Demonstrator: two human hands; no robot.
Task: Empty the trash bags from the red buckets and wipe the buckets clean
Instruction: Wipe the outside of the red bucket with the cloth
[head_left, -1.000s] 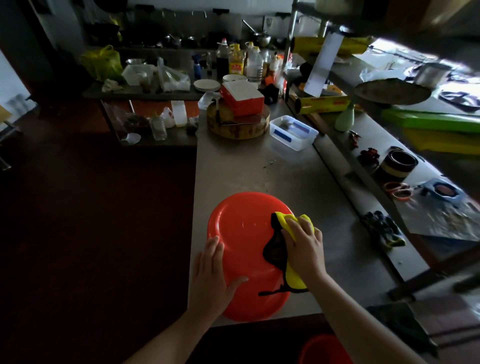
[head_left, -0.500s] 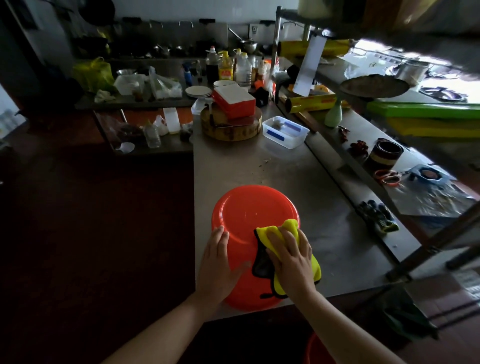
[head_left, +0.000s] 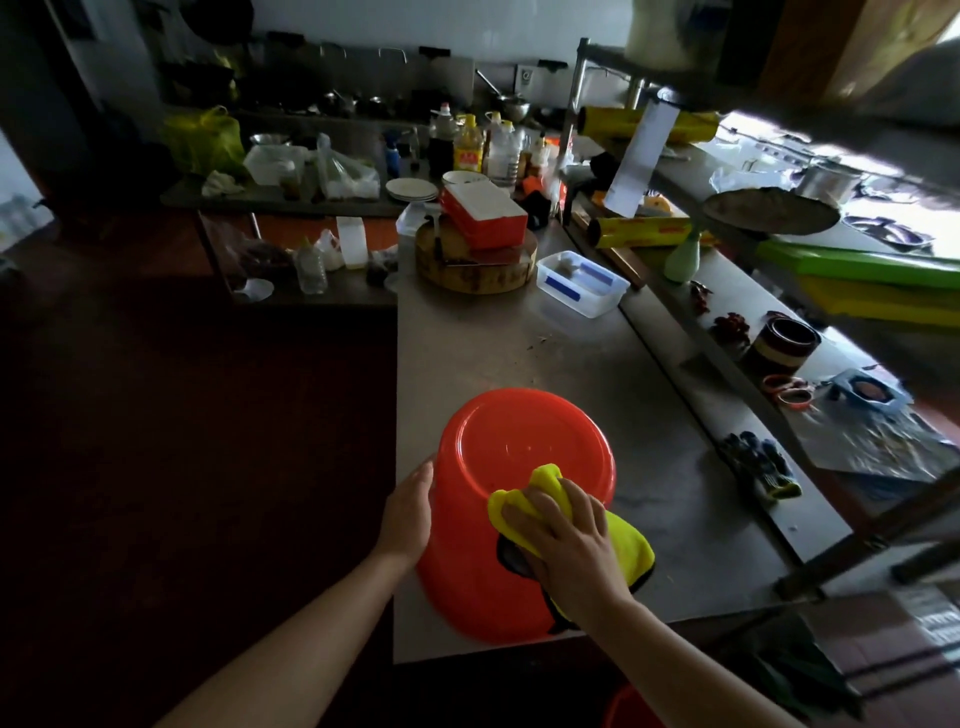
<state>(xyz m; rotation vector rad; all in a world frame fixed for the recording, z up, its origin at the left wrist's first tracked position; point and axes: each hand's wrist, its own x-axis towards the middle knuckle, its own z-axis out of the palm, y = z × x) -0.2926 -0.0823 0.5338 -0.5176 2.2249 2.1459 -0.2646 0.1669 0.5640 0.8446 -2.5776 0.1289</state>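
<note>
Red bucket (head_left: 519, 452) sits upside down at the tabletop's (head_left: 519, 343) near-left corner. Right hand (head_left: 571, 545) fingers bunch the yellow cloth (head_left: 626, 540) — now slid from base onto near wall. Left hand (head_left: 408, 514) has shifted to the left wall, fingers flat, bracing — base likely done, sides next.

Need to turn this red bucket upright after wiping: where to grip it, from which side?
Probably from the left: the side wall of the red bucket, near its wider edge, where the left hand rests. It sits base up; the flat base offers nothing to pinch, and the right hand holds the yellow cloth against the right.
</note>
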